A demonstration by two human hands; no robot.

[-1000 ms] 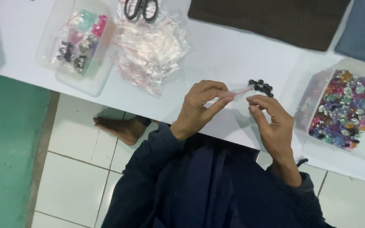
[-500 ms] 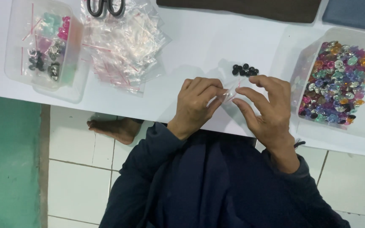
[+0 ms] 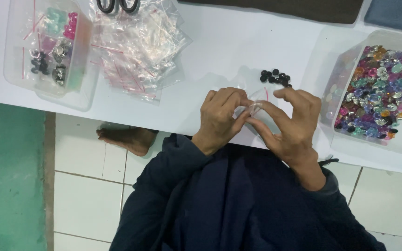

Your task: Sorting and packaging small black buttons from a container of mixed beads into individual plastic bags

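Both hands now lower, at table edge: left hand [image 3: 220, 118] and right hand [image 3: 290, 126] pinch small clear bag [image 3: 257, 106] together — black beads [image 3: 275, 77] left behind on table — bag apparently being opened or sealed.

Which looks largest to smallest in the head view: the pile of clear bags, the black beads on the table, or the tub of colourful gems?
1. pile of clear bags and tub of colourful gems: about alike in spread, and the tub is cut off by the frame edge, so I won't rank them.
2. black beads, clearly the smallest cluster.
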